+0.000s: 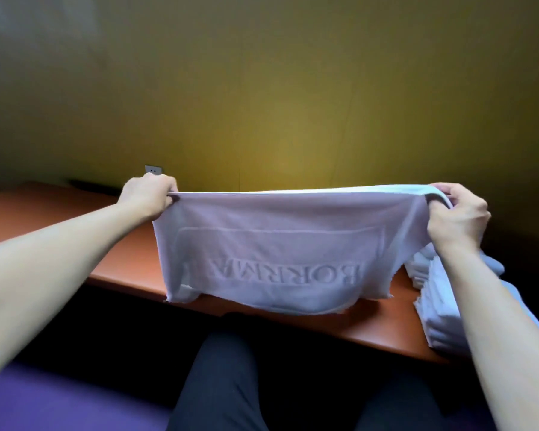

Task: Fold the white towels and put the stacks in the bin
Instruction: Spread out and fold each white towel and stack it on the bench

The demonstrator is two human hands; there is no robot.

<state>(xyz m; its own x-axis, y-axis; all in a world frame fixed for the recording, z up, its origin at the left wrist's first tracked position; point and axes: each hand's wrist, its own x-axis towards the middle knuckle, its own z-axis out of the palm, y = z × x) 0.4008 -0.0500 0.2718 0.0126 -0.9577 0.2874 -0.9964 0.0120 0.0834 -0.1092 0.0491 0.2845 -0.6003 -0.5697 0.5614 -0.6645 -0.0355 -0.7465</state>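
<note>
Mirrored "BORRMA", perhaps cut off, on towel (pixel 271 253)

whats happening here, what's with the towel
A person is holding a white towel stretched out above an orange-brown table, the left hand gripping one top corner and the right hand the other. Its lower edge hangs near the tabletop. A pile of white towels sits on the table's right end. No bin is in view.
</note>
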